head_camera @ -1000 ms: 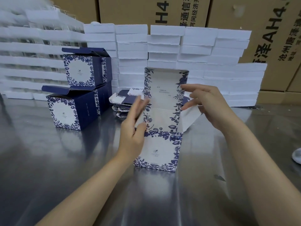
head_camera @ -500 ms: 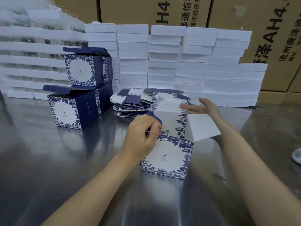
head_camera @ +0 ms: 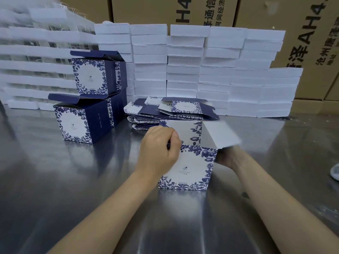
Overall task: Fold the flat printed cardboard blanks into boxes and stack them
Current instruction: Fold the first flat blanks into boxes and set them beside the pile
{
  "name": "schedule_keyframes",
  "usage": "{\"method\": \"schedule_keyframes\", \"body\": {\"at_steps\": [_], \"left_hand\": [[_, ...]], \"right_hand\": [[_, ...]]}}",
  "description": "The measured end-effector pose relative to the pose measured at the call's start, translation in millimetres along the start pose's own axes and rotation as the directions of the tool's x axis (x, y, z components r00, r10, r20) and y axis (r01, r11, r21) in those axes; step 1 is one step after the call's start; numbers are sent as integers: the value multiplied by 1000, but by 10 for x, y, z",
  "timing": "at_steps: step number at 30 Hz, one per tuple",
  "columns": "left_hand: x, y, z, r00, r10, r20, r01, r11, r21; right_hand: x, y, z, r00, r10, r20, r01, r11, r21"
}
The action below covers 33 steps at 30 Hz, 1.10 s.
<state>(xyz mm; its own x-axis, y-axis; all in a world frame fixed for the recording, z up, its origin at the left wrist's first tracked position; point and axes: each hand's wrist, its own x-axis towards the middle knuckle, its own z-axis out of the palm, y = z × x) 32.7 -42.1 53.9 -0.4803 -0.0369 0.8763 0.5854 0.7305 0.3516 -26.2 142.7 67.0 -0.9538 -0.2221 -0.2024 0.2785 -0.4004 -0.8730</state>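
**Blue-printed box half formed, top flaps not yet closed**

Blue and white cardboard sits between both hands near the front of the steel tabletop (head_camera: 55, 189). On the left hand (head_camera: 158, 150) the fingers (head_camera: 174, 139) are curled in, pinching the dark blue side flap (head_camera: 163, 123) at the box's upper left corner, probably to bend it inward before the lid comes down. The right hand (head_camera: 226, 158) is mostly hidden behind the box's right wall and under the white flap (head_camera: 222, 133) that juts out, blurred; it seems to brace that side, but I cannot tell whether its fingers are curled or straight.

Standing upright on its base, the box in work (head_camera: 187, 167) has its printed front facing the camera and its top open, so the bracing hand likely keeps it square while the other tucks.

Just behind it lies the pile of flat blanks (head_camera: 170, 110), within easy reach for the next one. To the left, well apart, the finished boxes (head_camera: 86, 99) are stacked in two tiers with lid flaps left up, which suggests where this one belongs once folded.

Along the back runs a wall of white foam slabs (head_camera: 201, 70), and behind that stand brown shipping cartons (head_camera: 165, 10). A small white object (head_camera: 335, 171) shows at the right edge, too cut off to identify.
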Motion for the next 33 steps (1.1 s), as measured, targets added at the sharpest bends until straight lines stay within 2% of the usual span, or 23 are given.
{"method": "schedule_keyframes", "body": {"at_steps": [5,7,11,13,16,19,21,23,25,26,28,30,33], "left_hand": [[-6,12,7,1000,3,-6,-2,1000,27],[-14,13,13,1000,-4,-3,4,999,46],[-17,-11,18,1000,5,1,-6,998,56],[-26,-20,26,999,-23,30,25,998,-61],[-47,-27,40,986,-145,83,164,939,-303],[-74,-63,88,975,-203,89,221,917,-332],[-77,-92,113,942,-304,140,335,857,-392],[-71,-136,142,877,-414,243,480,743,-466],[-77,-200,176,819,-461,342,573,622,-533],[-82,-230,186,807,-464,366,590,595,-546],[-84,-279,190,806,-458,374,591,603,-535],[-99,-290,193,823,-447,351,568,631,-529],[-116,-245,154,885,-388,257,464,693,-552]], "right_hand": [[7,120,98,995,-97,-4,96,988,-124],[-24,123,121,994,-96,46,103,976,-191],[-11,-57,129,979,-172,113,185,976,-118],[-22,-155,214,959,-225,172,247,962,-117],[18,-204,245,944,-213,252,265,945,-194],[119,-153,205,941,-277,193,331,870,-365],[152,-119,215,940,-311,142,342,870,-355],[169,-105,220,932,-347,107,363,882,-300],[154,-102,238,912,-396,107,410,864,-294],[152,-100,245,897,-428,113,442,845,-301],[147,-82,267,885,-454,100,462,832,-309],[142,-82,271,908,-416,56,412,858,-305],[120,-104,248,926,-366,86,375,876,-303]]}}
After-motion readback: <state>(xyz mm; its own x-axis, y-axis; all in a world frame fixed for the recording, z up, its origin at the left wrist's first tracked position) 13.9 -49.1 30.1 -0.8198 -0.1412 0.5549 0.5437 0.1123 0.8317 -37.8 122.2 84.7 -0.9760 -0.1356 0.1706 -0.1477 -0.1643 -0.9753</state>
